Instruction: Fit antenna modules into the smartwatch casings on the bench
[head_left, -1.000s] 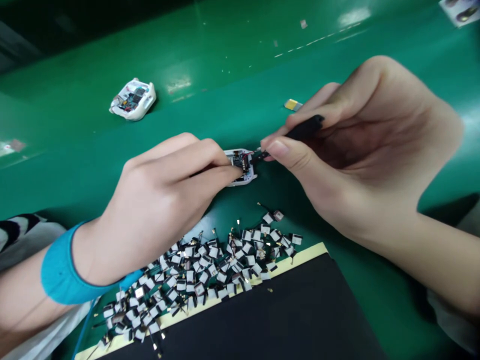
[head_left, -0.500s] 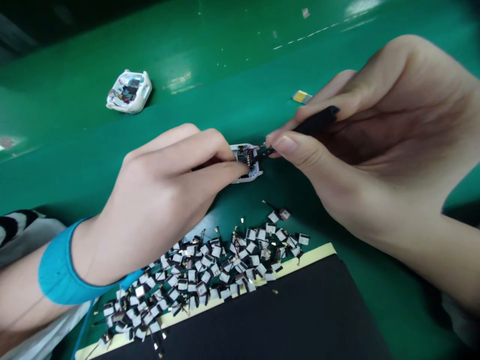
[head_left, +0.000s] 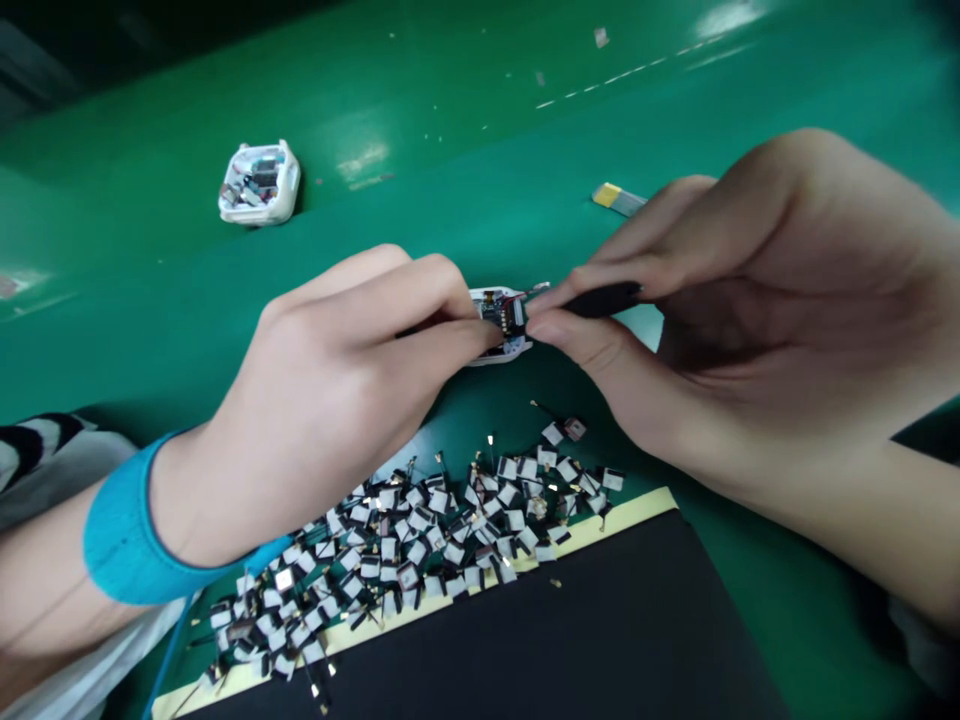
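Note:
My left hand (head_left: 352, 360) pinches a small white watch-like case (head_left: 517, 352) between thumb and fingers. Inside the case a circuit board (head_left: 510, 316) is visible, along with thin red wires leading to a small white connector (head_left: 541, 288). Close against the case's right end, my right hand (head_left: 720, 300) grips a slim black piece (head_left: 604, 299) between thumb and index finger. Its inner end is hidden by the fingertips, so I cannot tell whether it touches the board.
Another white case (head_left: 279, 190) with electronics sits at the back left. A yellow-and-grey strip (head_left: 616, 198) lies behind my right hand. Many small white-and-black parts with short leads (head_left: 416, 550) are heaped in front, along a black sheet (head_left: 525, 650) with a yellow edge (head_left: 630, 512).
My right hand has come lower and closer to the case, and the black piece lies flatter. The white connector now shows above the fingertips. My left hand keeps its hold.

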